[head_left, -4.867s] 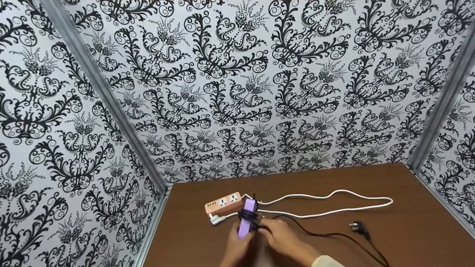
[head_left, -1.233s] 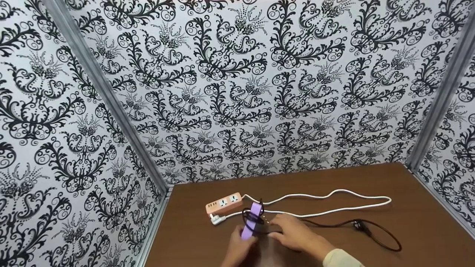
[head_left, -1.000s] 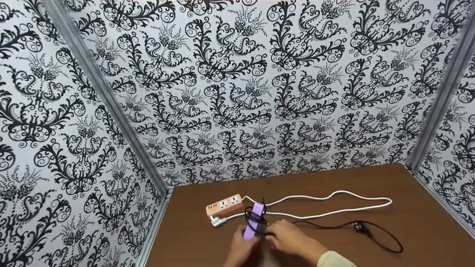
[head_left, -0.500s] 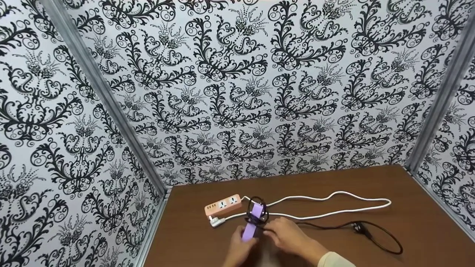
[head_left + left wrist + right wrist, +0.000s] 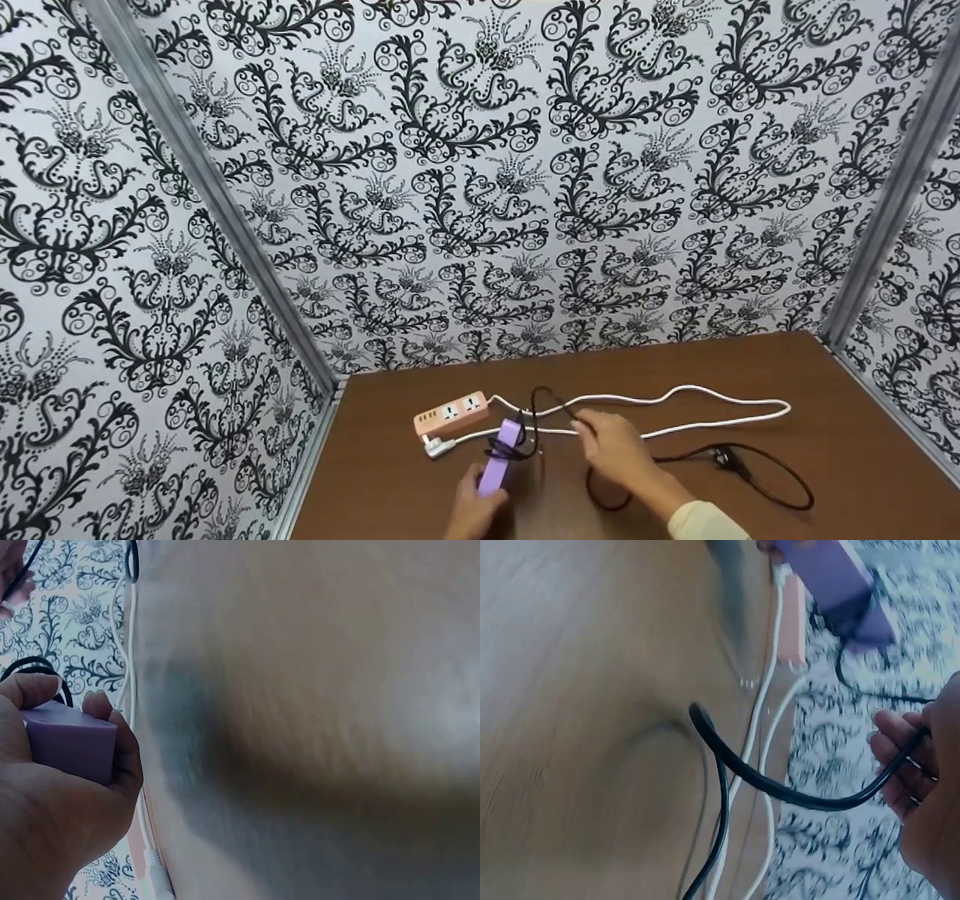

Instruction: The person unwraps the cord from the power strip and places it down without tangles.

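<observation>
My left hand (image 5: 474,506) grips the lower end of a purple power strip (image 5: 495,469), its sockets not showing. The strip tilts upward over the table, with several turns of black cord (image 5: 504,450) around its middle. My right hand (image 5: 616,448), to the right of the strip, pinches that same cord, which arches between the hand and the strip's upper end. In the right wrist view the cord (image 5: 802,799) passes through the curled fingers and hangs in a loop. Its black plug (image 5: 724,457) lies on the table to the right.
A pink power strip (image 5: 450,415) lies behind the purple one, its white plug (image 5: 437,447) beside it. Its white cord (image 5: 720,424) stretches right in a long loop across the brown table (image 5: 390,487). Patterned panels (image 5: 480,225) with metal posts (image 5: 225,187) enclose the table.
My right hand has moved right and away from the purple power strip, drawing the black cord into a wider arch. Fewer turns show around the strip than several seconds ago. My left hand shifted slightly left.
</observation>
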{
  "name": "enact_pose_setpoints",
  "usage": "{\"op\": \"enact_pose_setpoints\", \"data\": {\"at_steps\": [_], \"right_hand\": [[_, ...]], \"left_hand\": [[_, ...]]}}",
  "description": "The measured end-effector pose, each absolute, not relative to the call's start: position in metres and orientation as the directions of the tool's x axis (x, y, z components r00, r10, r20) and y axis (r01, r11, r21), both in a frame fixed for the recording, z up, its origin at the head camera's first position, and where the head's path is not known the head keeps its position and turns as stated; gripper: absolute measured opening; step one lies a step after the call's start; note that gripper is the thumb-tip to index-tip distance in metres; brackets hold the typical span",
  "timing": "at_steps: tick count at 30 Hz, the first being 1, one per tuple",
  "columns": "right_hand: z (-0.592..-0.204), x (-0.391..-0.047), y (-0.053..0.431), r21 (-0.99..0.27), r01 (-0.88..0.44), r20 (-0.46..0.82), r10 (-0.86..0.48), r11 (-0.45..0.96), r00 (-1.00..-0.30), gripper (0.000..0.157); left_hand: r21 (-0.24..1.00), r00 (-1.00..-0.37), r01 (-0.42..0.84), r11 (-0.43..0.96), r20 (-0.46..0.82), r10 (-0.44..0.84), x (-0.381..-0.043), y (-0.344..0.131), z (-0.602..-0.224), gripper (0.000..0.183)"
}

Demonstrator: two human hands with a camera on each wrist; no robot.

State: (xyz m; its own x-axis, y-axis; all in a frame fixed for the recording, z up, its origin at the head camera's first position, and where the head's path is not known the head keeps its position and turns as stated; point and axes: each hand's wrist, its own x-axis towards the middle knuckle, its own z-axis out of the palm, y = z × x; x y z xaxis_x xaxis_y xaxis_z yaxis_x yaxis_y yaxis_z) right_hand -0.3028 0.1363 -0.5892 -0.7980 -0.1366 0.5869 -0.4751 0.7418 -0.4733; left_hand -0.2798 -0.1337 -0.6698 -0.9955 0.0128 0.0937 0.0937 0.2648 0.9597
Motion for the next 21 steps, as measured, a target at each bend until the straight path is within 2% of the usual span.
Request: {"op": "enact_pose_setpoints", "data": {"at_steps": [4, 7, 10, 14, 18, 21], "right_hand": [[-0.597, -0.306, 0.158, -0.606, -0.313, 0.407, -0.053, 0.732, -0.912, 0.002], [-0.609, -0.308, 0.172, -0.623, -0.235, 0.298, -0.052, 0.746, -0.953, 0.004], [-0.621, -0.308, 0.182, -0.585, -0.206, 0.242, -0.074, 0.784, -0.968, 0.008], [-0.636, -0.307, 0.189, -0.537, -0.230, 0.223, -0.126, 0.812, -0.967, 0.015], [-0.643, -0.305, 0.191, -0.542, -0.256, 0.213, -0.164, 0.801, -0.963, 0.023], [-0.642, -0.305, 0.190, -0.544, -0.237, 0.202, -0.149, 0.805, -0.968, 0.018]], "left_hand": [[0.959, -0.996, 0.083, 0.273, 0.087, -0.004, -0.279, -0.139, -0.672, 0.038], [0.958, -0.997, 0.073, 0.278, 0.080, -0.014, -0.278, -0.141, -0.671, 0.037], [0.962, -0.998, 0.058, 0.268, 0.066, -0.019, -0.278, -0.143, -0.670, 0.035], [0.965, -0.999, 0.043, 0.258, 0.048, -0.013, -0.278, -0.143, -0.671, 0.033], [0.958, -1.000, 0.027, 0.285, 0.029, -0.002, -0.279, -0.142, -0.674, 0.035], [0.952, -1.000, 0.026, 0.304, 0.027, 0.001, -0.279, -0.141, -0.675, 0.037]]}}
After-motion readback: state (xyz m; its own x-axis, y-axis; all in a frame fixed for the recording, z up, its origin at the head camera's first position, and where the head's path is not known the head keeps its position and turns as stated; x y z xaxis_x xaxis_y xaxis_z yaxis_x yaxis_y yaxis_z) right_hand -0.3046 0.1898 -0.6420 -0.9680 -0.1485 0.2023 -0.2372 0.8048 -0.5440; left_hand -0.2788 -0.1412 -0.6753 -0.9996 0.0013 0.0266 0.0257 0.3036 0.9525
